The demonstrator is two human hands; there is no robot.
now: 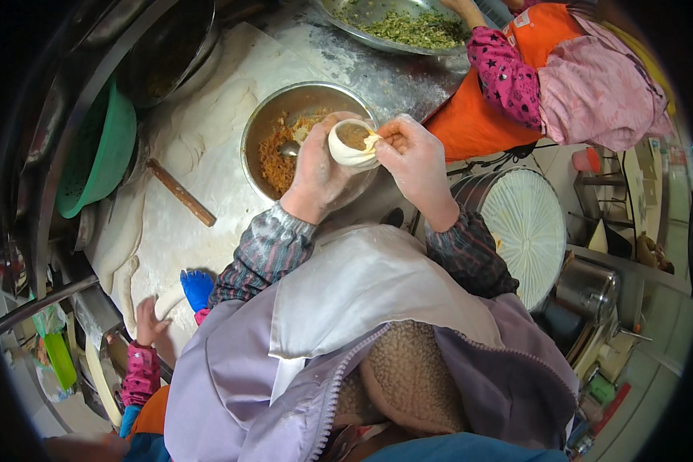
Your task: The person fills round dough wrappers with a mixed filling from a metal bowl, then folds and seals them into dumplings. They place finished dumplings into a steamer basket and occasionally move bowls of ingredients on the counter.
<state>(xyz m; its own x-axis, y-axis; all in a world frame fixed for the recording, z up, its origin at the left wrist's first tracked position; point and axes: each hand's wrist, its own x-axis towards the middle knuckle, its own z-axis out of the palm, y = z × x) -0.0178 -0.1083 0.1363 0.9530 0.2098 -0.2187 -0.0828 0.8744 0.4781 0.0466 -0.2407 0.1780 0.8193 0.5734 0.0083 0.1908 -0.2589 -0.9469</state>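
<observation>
My left hand [317,167] cups a round of white dough [349,151] with brownish filling in its open middle. My right hand [410,159] pinches the gathered, pleated edge of this dough between thumb and fingers. Both hands are dusted with flour. Just beyond and below them stands a steel bowl [251,144] holding an orange-brown shredded filling [277,167], with a metal spoon [289,148] in it. A wooden rolling pin [180,192] lies on the floured table [208,248] to the left of the bowl.
Long dough pieces [128,289] lie at the table's left. Green basin [98,150] and dark pan stand behind. A large steel bowl of chopped greens [416,29] is at the top, beside a co-worker in pink sleeves. Another person's hand [150,323] and blue-gloved hand [196,289] rest at lower left.
</observation>
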